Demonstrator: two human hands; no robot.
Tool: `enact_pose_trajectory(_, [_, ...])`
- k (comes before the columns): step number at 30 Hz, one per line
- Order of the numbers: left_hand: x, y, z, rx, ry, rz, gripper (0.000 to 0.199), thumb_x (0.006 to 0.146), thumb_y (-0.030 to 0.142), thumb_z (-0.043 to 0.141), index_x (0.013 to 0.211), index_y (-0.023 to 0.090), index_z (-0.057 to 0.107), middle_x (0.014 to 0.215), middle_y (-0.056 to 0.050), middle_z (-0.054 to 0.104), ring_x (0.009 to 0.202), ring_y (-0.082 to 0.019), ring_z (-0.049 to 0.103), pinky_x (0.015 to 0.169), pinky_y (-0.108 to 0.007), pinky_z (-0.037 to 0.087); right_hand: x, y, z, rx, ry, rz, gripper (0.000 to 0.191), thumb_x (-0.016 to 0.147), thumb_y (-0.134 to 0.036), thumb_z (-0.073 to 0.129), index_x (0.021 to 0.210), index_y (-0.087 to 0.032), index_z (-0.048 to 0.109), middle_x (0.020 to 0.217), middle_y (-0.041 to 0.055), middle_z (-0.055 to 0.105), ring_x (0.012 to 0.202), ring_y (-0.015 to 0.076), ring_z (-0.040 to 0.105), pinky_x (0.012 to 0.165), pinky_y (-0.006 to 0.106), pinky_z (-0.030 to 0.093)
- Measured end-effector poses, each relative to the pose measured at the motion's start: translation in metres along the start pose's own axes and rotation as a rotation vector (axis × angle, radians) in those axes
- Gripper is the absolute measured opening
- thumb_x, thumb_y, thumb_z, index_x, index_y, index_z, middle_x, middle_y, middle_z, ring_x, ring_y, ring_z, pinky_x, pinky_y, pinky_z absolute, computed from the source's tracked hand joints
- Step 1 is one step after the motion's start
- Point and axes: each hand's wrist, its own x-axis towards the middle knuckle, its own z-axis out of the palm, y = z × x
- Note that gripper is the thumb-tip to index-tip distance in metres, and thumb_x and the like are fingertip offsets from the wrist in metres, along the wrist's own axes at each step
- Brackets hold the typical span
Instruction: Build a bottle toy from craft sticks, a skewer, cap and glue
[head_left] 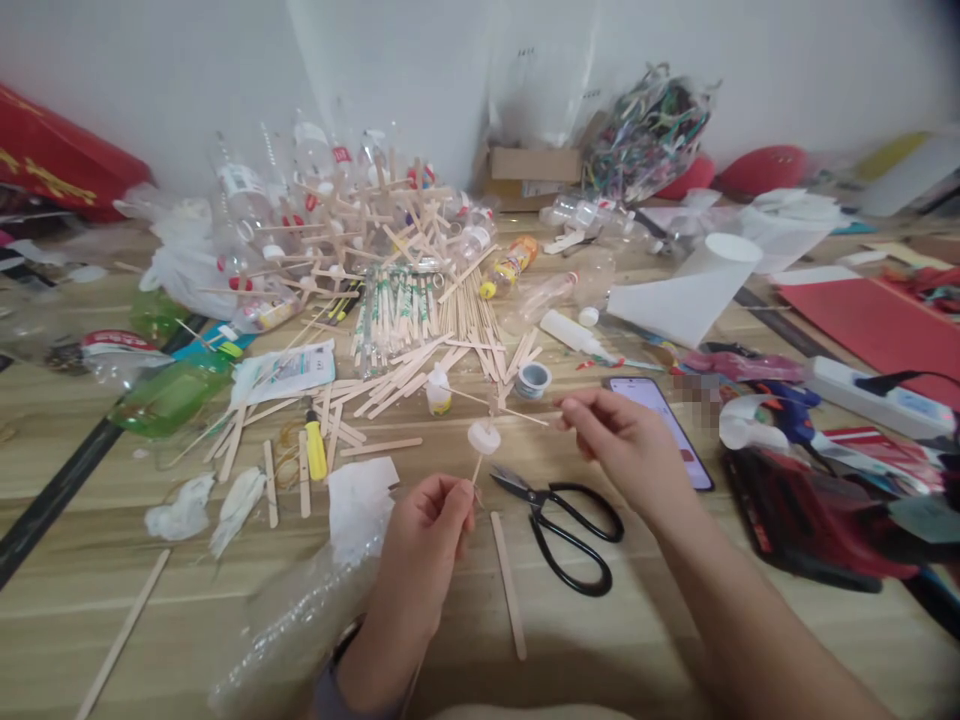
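My left hand (429,530) pinches the lower end of a thin wooden stick. A round white disc (484,436), perhaps a bottle cap, sits on that stick above my fingers. Behind the disc, a slender crosswise stick (521,413) slants down to the right. My right hand (611,435) is close to its right end with thumb and forefinger pressed together; anything between them is too small to make out. Black-handled scissors (574,530) lie between my hands, blades partly apart. Beside them is a flat craft stick (508,585).
Behind are a small white bottle (438,390), a grey tape roll (533,380) and many craft sticks (405,380). A phone (664,425) lies by my right forearm. A yellow-handled screwdriver (316,450) and bubble wrap (300,620) are left. Plastic bottles (244,195) crowd the back.
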Motion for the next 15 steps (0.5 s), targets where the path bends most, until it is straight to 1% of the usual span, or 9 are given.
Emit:
enact_pose_trajectory(2, [-0.002,0.007,-0.005,-0.049,0.022,0.022,0.033,0.068,0.046,0.068,0.065,0.016,0.058,0.049,0.007,0.045,0.041,-0.005,0.033,0.04,-0.018,0.023,0.021,-0.001,0.003,-0.033,0.004,-0.058,0.028,0.089,-0.041,0.051,0.089,-0.017,0.065,0.068,0.0017,0.063,0.049,0.0121,0.051,0.048,0.026,0.039])
enact_pose_trajectory(4, [-0.002,0.016,-0.011,-0.111,0.071,0.062,0.033,0.065,0.045,0.072,0.063,0.016,0.057,0.049,0.007,0.047,0.043,-0.005,0.035,0.041,-0.017,0.025,0.039,-0.004,0.016,-0.057,-0.051,-0.09,0.021,0.086,-0.033,0.057,0.094,-0.016,0.066,0.072,0.0024,0.064,0.058,0.0146,0.056,0.056,0.028,0.043])
enact_pose_trajectory(6, [-0.002,0.024,-0.019,-0.18,0.147,0.093,0.034,0.061,0.044,0.076,0.064,0.016,0.058,0.048,0.008,0.046,0.043,-0.005,0.035,0.041,-0.017,0.026,0.05,-0.007,0.037,-0.086,-0.128,-0.124,0.02,0.077,-0.025,0.066,0.095,-0.016,0.067,0.081,0.0047,0.067,0.067,0.0162,0.06,0.063,0.029,0.046])
enact_pose_trajectory(9, [0.001,0.031,-0.026,-0.246,0.21,0.109,0.033,0.058,0.042,0.078,0.067,0.016,0.059,0.05,0.008,0.046,0.042,-0.004,0.034,0.04,-0.016,0.026,0.061,-0.011,0.074,-0.123,-0.219,-0.177,0.037,0.063,-0.019,0.079,0.098,-0.016,0.067,0.094,0.0063,0.066,0.075,0.0171,0.06,0.071,0.031,0.047])
enact_pose_trajectory(11, [0.002,0.032,-0.027,-0.258,0.209,0.123,0.032,0.059,0.039,0.078,0.065,0.017,0.056,0.051,0.008,0.047,0.042,-0.004,0.035,0.039,-0.015,0.026,0.065,-0.013,0.095,-0.137,-0.256,-0.197,0.039,0.057,-0.016,0.082,0.094,-0.017,0.066,0.094,0.0061,0.065,0.077,0.0179,0.06,0.075,0.032,0.046])
enact_pose_trajectory(12, [0.003,0.031,-0.027,-0.246,0.203,0.131,0.032,0.061,0.038,0.078,0.063,0.017,0.054,0.051,0.008,0.046,0.041,-0.003,0.035,0.039,-0.015,0.026,0.067,-0.014,0.103,-0.142,-0.266,-0.203,0.034,0.058,-0.015,0.081,0.088,-0.017,0.066,0.092,0.0056,0.065,0.078,0.0184,0.059,0.075,0.032,0.046])
enact_pose_trajectory(14, [0.003,0.03,-0.026,-0.197,0.19,0.143,0.034,0.064,0.039,0.075,0.059,0.017,0.049,0.05,0.009,0.044,0.04,-0.003,0.034,0.039,-0.015,0.026,0.069,-0.015,0.113,-0.142,-0.261,-0.208,0.025,0.059,-0.015,0.079,0.079,-0.017,0.062,0.086,0.0046,0.064,0.081,0.0202,0.059,0.077,0.034,0.045])
enact_pose_trajectory(15, [0.003,0.03,-0.026,-0.174,0.187,0.144,0.036,0.066,0.04,0.074,0.058,0.018,0.047,0.049,0.009,0.043,0.039,-0.003,0.034,0.039,-0.015,0.025,0.068,-0.015,0.114,-0.136,-0.248,-0.208,0.023,0.061,-0.017,0.077,0.076,-0.018,0.06,0.084,0.0044,0.064,0.082,0.0211,0.058,0.078,0.034,0.044])
